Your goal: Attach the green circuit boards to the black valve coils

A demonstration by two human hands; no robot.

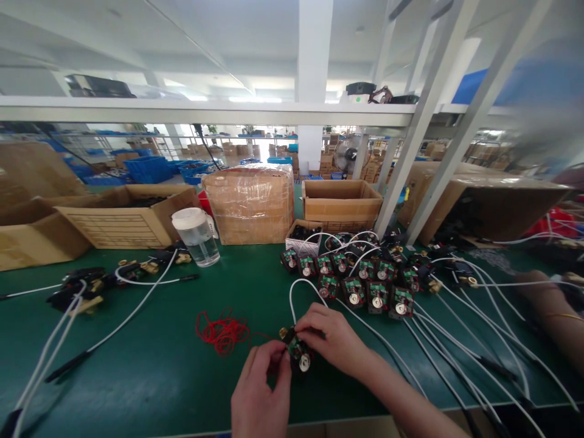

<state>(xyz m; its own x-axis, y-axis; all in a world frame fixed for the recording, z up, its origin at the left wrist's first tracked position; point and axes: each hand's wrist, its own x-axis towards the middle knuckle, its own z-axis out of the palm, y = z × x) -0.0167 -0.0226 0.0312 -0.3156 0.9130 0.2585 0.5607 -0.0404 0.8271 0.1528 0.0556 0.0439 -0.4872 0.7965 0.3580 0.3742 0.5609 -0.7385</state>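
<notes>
A small black device with a green circuit board and a round silvery part [304, 363] sits low on the green table, with a brass fitting at its far end and a white cable looping up behind it. At its left edge, my left hand [262, 383] is closed, thumb and index finger pinched together. My right hand [335, 340] grips its upper right side with thumb and fingertips. From a tangle of thin red wire [222, 331], a strand runs toward the device near my left fingertips. What exactly lies between the fingertips is partly hidden.
Several similar open devices [354, 293] stand in rows behind my right hand, their white cables trailing right. More black parts [79, 289] lie left. A water cup [197, 237] and cardboard boxes [250, 204] line the back. Another person's arm [554, 310] reaches in at right.
</notes>
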